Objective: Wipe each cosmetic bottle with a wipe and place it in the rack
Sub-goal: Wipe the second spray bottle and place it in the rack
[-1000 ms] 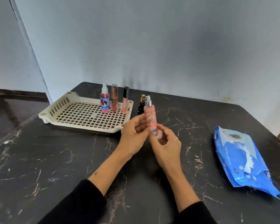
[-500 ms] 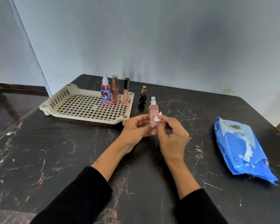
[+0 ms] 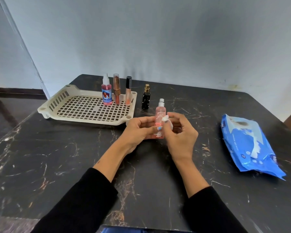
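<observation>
My left hand [image 3: 139, 130] grips a slim pink spray bottle [image 3: 160, 115] with a silver cap, held upright over the black marble table [image 3: 57, 162]. My right hand [image 3: 181, 134] pinches a small crumpled white wipe [image 3: 167, 120] against the bottle's right side. A cream plastic rack [image 3: 84, 109] lies at the back left. Along its far right edge stand a pink bottle with a blue label [image 3: 106, 94], a copper tube [image 3: 116, 89] and a peach gloss tube with a black cap [image 3: 128, 90]. A small black bottle with a gold cap [image 3: 146, 97] stands on the table just right of the rack.
A blue pack of wet wipes [image 3: 249, 142] lies on the right of the table with a white wipe sticking out of its opening. A grey wall rises close behind the table. The table's left edge drops to a dark floor.
Both hands have lowered the pink bottle toward the table. The wipe, hidden a second ago, now shows in my right hand's fingers beside the bottle.
</observation>
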